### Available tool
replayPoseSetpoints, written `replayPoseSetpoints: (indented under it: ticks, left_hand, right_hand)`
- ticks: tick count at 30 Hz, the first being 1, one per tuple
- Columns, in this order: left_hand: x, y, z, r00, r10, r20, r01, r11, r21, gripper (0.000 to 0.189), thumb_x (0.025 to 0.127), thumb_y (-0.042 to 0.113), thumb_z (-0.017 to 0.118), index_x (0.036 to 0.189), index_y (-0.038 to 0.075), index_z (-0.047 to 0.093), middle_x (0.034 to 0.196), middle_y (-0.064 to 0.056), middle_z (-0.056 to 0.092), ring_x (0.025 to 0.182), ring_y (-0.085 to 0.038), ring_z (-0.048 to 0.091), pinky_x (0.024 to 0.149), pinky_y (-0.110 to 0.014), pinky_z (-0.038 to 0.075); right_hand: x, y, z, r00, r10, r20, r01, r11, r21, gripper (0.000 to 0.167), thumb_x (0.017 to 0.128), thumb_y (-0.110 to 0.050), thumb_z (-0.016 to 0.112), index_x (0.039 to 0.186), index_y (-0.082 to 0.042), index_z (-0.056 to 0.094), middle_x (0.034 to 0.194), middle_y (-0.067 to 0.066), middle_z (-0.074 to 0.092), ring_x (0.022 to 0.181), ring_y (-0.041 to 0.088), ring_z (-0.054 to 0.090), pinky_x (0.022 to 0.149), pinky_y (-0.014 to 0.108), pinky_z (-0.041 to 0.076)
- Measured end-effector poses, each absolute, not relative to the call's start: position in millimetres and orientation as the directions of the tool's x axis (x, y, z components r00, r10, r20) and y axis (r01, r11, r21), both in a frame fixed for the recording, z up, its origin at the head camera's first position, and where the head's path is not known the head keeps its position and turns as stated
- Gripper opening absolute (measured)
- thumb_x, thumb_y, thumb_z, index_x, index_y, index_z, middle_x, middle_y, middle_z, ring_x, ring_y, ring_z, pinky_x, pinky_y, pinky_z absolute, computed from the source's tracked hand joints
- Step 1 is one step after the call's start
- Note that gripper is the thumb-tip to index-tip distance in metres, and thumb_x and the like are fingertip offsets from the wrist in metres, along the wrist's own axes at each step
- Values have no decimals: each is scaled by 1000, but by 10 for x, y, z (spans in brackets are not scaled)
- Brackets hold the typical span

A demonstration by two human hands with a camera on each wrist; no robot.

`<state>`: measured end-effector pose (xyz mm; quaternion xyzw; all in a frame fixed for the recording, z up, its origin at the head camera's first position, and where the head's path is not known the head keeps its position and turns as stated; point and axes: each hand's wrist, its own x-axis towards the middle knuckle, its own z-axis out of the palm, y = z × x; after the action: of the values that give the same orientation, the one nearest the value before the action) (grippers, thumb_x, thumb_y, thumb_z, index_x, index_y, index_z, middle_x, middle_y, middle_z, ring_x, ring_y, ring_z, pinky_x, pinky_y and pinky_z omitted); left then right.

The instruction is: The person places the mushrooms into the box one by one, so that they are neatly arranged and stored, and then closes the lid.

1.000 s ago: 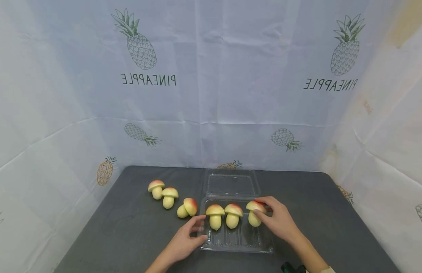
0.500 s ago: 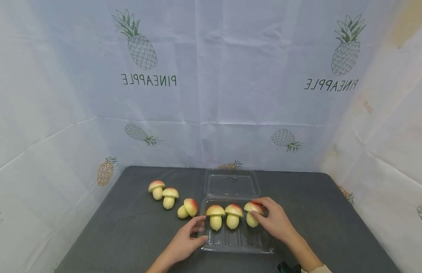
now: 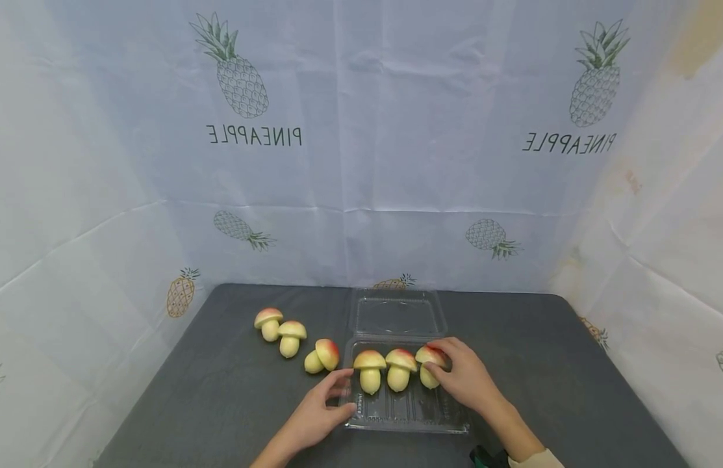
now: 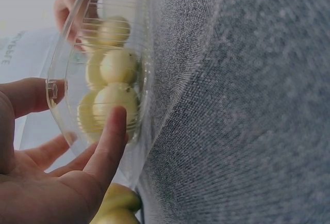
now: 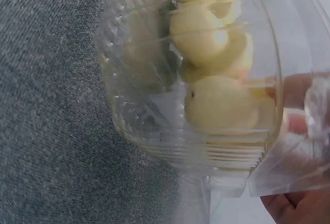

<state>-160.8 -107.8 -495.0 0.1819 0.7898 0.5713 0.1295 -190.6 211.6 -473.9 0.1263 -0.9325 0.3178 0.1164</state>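
A clear plastic clamshell box (image 3: 405, 424) lies open on the dark table. Two toy mushrooms, yellow with reddish caps, lie side by side in its base: one left (image 3: 369, 381), one beside it (image 3: 398, 381). My right hand (image 3: 468, 377) pinches a third toy mushroom (image 3: 428, 355) by cap and stem, close to the right of that pair. At the box's left side, my left hand (image 3: 316, 413) has its fingers extended, fingertips right at the wall. The left wrist view shows its fingers (image 4: 111, 141) along the clear wall, the thumb side near the rim.
Several more toy mushrooms lie left of the box: one close to it (image 3: 323, 357), two farther back, including this one (image 3: 290, 339). The box's lid (image 3: 398, 316) lies flipped back toward the curtain (image 3: 419, 162), which encloses the table (image 3: 221, 390) at back and sides.
My right hand has shifted left with its toy mushroom, bringing it up near the two others in the box. My left hand has stayed in place at the box's side.
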Motion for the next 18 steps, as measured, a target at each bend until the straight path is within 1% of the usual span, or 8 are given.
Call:
replayPoseSetpoints:
  ticks: [4, 8, 11, 15, 18]
  left_hand:
    - [-1607, -1078, -4947, -900, 436, 3, 139, 280, 950, 59, 94, 16, 72, 146, 1, 47, 136, -27, 54, 122, -43, 57, 87, -44, 58]
    - [-1603, -1073, -4941, -900, 436, 5, 142, 281, 949, 59, 94, 16, 71, 146, 1, 47, 136, -26, 55, 121, -43, 58, 87, -46, 58]
    - [-1600, -1072, -4936, -900, 436, 7, 144, 282, 948, 59, 95, 16, 71, 146, 0, 47, 136, -26, 55, 121, -44, 58, 87, -47, 57]
    - [-1596, -1072, -4931, -899, 437, 10, 147, 279, 949, 59, 95, 15, 71, 146, 0, 47, 137, -27, 55, 122, -44, 57, 88, -46, 57]
    - [-1592, -1072, -4929, -899, 438, 13, 148, 277, 949, 59, 95, 15, 71, 146, 0, 46, 137, -27, 54, 122, -45, 57, 88, -46, 57]
  right_hand:
    - [-1908, 2095, -4762, -934, -176, 310, -318, 803, -504, 33, 88, -23, 82, 118, -14, 73, 116, 1, 67, 104, 24, 63, 86, 49, 52]
    - [-1906, 2085, -4768, -932, -188, 310, -321, 825, -466, 31, 88, -21, 82, 117, -13, 73, 117, 2, 67, 106, 27, 63, 93, 56, 48]
    - [-1904, 2080, -4762, -932, -189, 308, -319, 830, -457, 31, 88, -20, 82, 117, -13, 73, 116, 2, 67, 106, 26, 62, 94, 56, 48]
    - [-1887, 2095, -4747, -927, -190, 323, -333, 813, -478, 30, 87, -18, 82, 116, -14, 74, 116, 0, 67, 107, 24, 63, 91, 51, 51]
    - [-1868, 2126, -4737, -917, -190, 350, -352, 799, -489, 29, 87, -16, 82, 115, -14, 74, 117, -1, 66, 109, 25, 63, 89, 50, 54]
